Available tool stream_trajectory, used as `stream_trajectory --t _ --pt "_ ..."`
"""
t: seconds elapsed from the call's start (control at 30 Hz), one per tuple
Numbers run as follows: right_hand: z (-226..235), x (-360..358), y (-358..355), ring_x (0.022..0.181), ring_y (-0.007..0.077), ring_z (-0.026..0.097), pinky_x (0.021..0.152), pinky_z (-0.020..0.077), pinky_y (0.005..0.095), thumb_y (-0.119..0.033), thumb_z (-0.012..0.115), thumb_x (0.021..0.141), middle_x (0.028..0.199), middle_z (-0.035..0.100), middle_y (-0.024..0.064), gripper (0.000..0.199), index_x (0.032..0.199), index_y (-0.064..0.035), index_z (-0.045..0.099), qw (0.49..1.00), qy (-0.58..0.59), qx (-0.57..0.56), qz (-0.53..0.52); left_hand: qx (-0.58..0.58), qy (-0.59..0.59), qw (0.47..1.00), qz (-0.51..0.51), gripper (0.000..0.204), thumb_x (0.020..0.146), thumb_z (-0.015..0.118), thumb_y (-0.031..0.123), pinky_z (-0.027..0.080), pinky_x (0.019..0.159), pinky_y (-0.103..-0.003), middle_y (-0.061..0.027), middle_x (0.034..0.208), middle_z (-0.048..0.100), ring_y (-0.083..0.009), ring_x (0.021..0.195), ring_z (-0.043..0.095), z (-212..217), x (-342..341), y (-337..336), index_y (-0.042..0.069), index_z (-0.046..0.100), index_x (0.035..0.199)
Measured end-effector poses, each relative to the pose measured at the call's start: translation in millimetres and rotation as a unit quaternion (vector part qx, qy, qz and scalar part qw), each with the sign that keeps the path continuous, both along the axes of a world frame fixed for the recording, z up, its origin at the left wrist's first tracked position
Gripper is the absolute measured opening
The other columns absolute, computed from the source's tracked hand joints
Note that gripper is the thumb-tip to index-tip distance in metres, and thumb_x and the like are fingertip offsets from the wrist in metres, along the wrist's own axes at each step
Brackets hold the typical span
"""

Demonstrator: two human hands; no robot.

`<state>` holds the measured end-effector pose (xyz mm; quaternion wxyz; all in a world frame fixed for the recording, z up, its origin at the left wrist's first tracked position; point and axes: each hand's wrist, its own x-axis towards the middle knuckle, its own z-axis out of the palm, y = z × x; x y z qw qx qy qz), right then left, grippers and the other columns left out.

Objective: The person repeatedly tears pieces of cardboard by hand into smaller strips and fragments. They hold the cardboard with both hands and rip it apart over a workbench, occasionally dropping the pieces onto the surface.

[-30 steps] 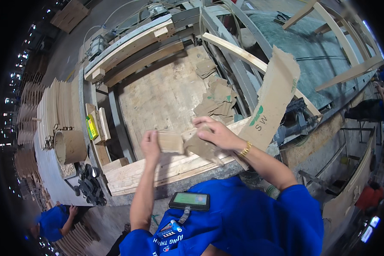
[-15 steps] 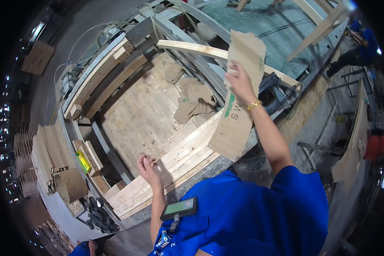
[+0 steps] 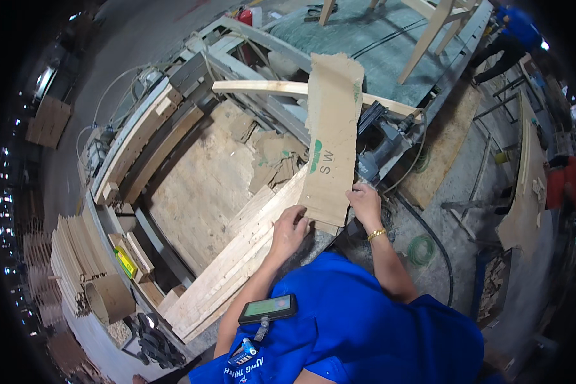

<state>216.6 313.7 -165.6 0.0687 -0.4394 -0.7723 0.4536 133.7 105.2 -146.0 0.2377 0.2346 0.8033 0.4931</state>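
A torn strip of brown cardboard (image 3: 331, 137), printed in green and black, stretches away from me over the frame's near right corner. My left hand (image 3: 289, 232) has its fingers curled at the strip's lower left corner. On the opposite edge, my right hand (image 3: 365, 206), with a gold bracelet at the wrist, pinches the cardboard between thumb and fingers. Beneath the left forearm run several pale wooden boards (image 3: 237, 264) laid side by side along the near edge. The strip partly covers their right ends and a long wooden bar (image 3: 260, 86) behind it.
Torn cardboard scraps (image 3: 276, 158) lie on the wooden panel (image 3: 198, 173) inside the metal frame. Curved wooden pieces (image 3: 141, 141) line its left side. A dark clamp-like machine (image 3: 385, 137) with hoses stands right of the strip. Stacked curved wood (image 3: 77, 256) is at left; another person (image 3: 511, 38) stands far right.
My right hand has slid from the strip's upper part to its lower right edge. My left hand has moved right from above the boards to its lower left corner. The strip now stands straighter.
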Motion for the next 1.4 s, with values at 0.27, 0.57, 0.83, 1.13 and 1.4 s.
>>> stream_trajectory --t 0.27,0.57,0.83,1.13,1.4 --pt "52.5 -53.8 0.3 0.093 0.0267 0.061 0.079 0.0470 0.0339 -0.010 0.058 0.081 0.102 0.061 0.0216 0.030 0.110 -0.0018 0.058 0.964 0.145 -0.004 0.221 0.017 -0.043 0.999 -0.008 0.044 0.082 0.060 0.016 0.044 0.091 -0.035 -0.0206 0.117 0.055 -0.0302 0.107 0.056 19.2 -4.0 -2.3 0.000 0.050 0.122" --pt "219.5 -145.8 -67.9 0.072 0.0358 0.062 0.063 0.0487 0.0460 -0.014 0.057 0.074 0.071 0.061 0.0175 0.015 0.085 -0.0048 0.061 0.584 0.084 0.300 0.750 -0.132 0.597 0.788 -0.071 0.052 0.073 0.070 0.031 0.015 0.106 -0.056 -0.0093 0.114 0.057 -0.0270 0.124 0.041 186.3 -63.3 -59.0 0.006 0.054 0.115" --pt "297.9 -205.6 -119.3 0.052 0.0217 0.050 0.051 0.0399 0.0374 -0.047 0.060 0.083 0.056 0.054 0.0143 0.054 0.076 0.0067 0.058 0.438 -0.060 0.178 0.879 -0.098 0.352 0.928 -0.067 0.032 0.086 0.057 0.033 0.042 0.053 -0.042 -0.0170 0.061 0.055 -0.0341 0.058 0.056 256.5 -80.2 -109.9 0.004 0.058 0.071" --pt "255.6 -217.1 -142.2 0.072 0.0242 0.062 0.067 0.0478 0.0359 -0.040 0.058 0.085 0.078 0.064 0.0163 0.041 0.093 -0.0004 0.064 0.497 0.055 0.031 0.865 -0.156 0.378 0.913 0.000 0.029 0.090 0.050 0.028 0.043 0.053 -0.038 -0.0181 0.063 0.055 -0.0364 0.057 0.053 242.2 -87.6 -124.2 0.003 0.062 0.080" --pt "264.3 -126.3 -149.6 0.046 0.0265 0.054 0.047 0.0430 0.0385 -0.014 0.054 0.080 0.049 0.048 0.0102 0.018 0.063 -0.0071 0.050 0.463 0.268 0.290 0.793 -0.177 0.383 0.837 0.349 0.037 0.092 0.040 0.031 0.047 0.068 -0.045 -0.0183 0.084 0.064 -0.0381 0.078 0.061 177.0 -160.3 -256.1 0.005 0.066 0.089"
